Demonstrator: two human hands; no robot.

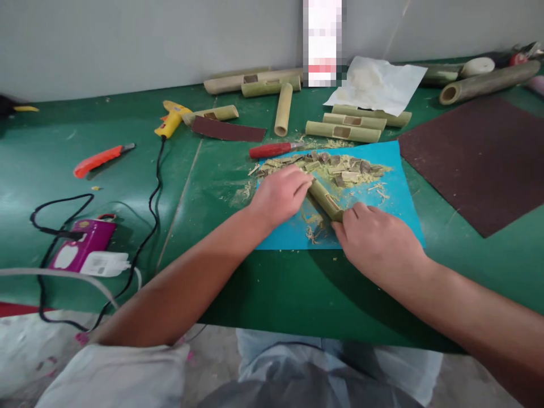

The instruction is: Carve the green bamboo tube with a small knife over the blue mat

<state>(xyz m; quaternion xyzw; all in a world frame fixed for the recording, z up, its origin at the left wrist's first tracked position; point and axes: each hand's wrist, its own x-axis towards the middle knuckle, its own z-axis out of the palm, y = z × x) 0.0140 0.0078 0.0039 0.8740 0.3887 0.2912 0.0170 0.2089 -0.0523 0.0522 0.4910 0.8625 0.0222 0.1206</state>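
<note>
A short bamboo tube (323, 196) with a rectangular slot cut in its side slants across a blue sheet (408, 224). My left hand (283, 195) is closed on its far end. Around the near end, my right hand (378, 238) is closed too, its fingertips partly hidden. Just beyond the tube, bamboo chips and shavings (335, 170) lie heaped on the sheet. A red-handled knife or chisel (272, 149) rests behind my left hand, at the sheet's back left edge.
More bamboo tubes (343, 131) lie at the back, some slotted. White paper (376, 85) rests on some. Brown sandpaper (476, 164) covers the right side. Leftward are a yellow glue gun (172, 120), an orange cutter (100, 161), and a purple power strip (85, 243) with trailing cords.
</note>
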